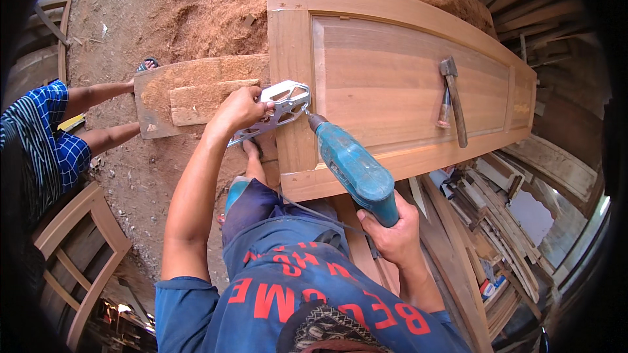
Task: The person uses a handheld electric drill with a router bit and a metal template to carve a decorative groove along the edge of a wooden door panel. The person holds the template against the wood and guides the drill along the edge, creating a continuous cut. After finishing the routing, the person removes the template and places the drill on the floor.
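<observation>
My left hand (243,110) is closed on a silver metal frame with angular cut-outs (288,100), which lies over the near-left end of a panelled wooden door (399,59). My right hand (396,230) grips the handle of a teal power drill (356,168). The drill points up and left, its chuck and bit right beside the frame's right end, over the door's end rail. Whether the bit touches the wood, I cannot tell. On the door panel, to the right, lie a hammer (456,101) with a wooden handle and a chisel (445,110).
A rough board (196,68) adjoins the door's left end. Sawdust (209,0) covers the ground behind. Another person in blue checked shorts (70,150) stands at far left. A wooden frame (108,222) leans at lower left; stacked timber (504,222) fills the right. The drill's cord (314,212) crosses my front.
</observation>
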`<state>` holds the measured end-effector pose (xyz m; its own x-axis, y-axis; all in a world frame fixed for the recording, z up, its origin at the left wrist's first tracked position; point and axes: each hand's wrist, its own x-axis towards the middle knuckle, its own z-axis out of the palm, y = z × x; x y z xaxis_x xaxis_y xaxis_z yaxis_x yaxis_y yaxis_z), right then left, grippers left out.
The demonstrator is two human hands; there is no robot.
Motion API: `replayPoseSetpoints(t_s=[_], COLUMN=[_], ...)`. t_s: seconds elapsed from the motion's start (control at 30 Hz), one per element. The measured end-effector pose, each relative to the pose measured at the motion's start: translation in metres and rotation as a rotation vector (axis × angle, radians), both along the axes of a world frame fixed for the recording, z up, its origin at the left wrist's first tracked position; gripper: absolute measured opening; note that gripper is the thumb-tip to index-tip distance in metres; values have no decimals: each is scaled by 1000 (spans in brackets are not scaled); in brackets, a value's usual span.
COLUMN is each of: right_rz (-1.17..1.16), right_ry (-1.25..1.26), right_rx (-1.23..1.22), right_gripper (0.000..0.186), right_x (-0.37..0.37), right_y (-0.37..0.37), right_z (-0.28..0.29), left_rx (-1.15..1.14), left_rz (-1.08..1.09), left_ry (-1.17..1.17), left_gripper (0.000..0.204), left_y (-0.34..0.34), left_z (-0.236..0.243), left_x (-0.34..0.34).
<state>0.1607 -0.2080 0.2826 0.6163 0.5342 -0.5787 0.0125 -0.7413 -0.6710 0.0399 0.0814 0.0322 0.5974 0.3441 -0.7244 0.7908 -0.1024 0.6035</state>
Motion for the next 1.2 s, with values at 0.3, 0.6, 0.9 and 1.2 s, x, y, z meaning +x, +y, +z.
replayPoseSetpoints(t_s=[0.3, 0.6, 0.9, 1.2], right_rz=[114, 157, 213, 238], right_ry=[15, 68, 51, 30], right_rx=[-91, -111, -131, -164], right_gripper=[30, 38, 37, 44], right_x=[11, 15, 17, 18], right_y=[31, 42, 53, 53], right_z=[1, 6, 6, 8], left_rx=[33, 8, 93, 83], left_rz=[50, 144, 147, 131], left_ry=[62, 71, 76, 112], left_gripper=[39, 40, 40, 40], left_y=[-2, -18, -22, -20], left_z=[19, 20, 21, 26], left_x=[-12, -18, -15, -10])
